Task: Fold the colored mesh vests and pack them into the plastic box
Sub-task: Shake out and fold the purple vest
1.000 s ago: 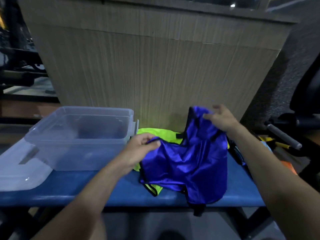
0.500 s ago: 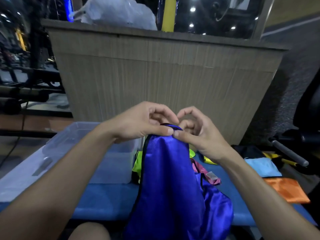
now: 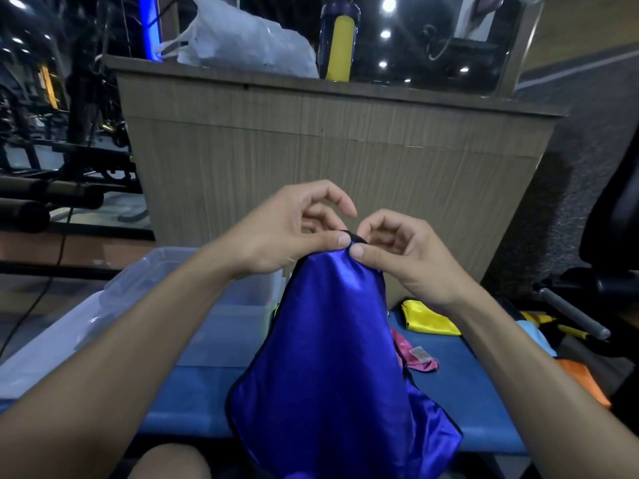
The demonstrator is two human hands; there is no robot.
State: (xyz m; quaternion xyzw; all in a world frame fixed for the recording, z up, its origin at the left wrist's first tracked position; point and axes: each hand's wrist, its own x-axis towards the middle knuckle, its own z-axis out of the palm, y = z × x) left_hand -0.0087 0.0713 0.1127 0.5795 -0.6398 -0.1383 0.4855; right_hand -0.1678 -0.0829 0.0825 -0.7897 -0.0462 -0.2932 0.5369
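Observation:
A shiny blue mesh vest (image 3: pixel 332 368) with black trim hangs in front of me, lifted off the blue bench (image 3: pixel 460 395). My left hand (image 3: pixel 290 229) pinches its top edge between thumb and finger. Touching it from the right, my right hand (image 3: pixel 401 250) pinches the same top edge. The clear plastic box (image 3: pixel 221 323) stands on the bench behind my left forearm, partly hidden. A yellow vest (image 3: pixel 428 319) and a pink vest (image 3: pixel 415 354) lie on the bench to the right of the blue one.
A wooden counter (image 3: pixel 345 160) rises straight behind the bench, with a white bag (image 3: pixel 242 39) and a yellow bottle (image 3: pixel 340 36) on top. Light blue (image 3: pixel 534 335) and orange (image 3: pixel 584 382) fabric lie at the right. Dark gym equipment stands at both sides. The box lid (image 3: pixel 55 361) rests at the left.
Both hands came together from apart and raised the blue vest off the bench by its top edge. My view tilted up, and the vest now hangs toward my lap.

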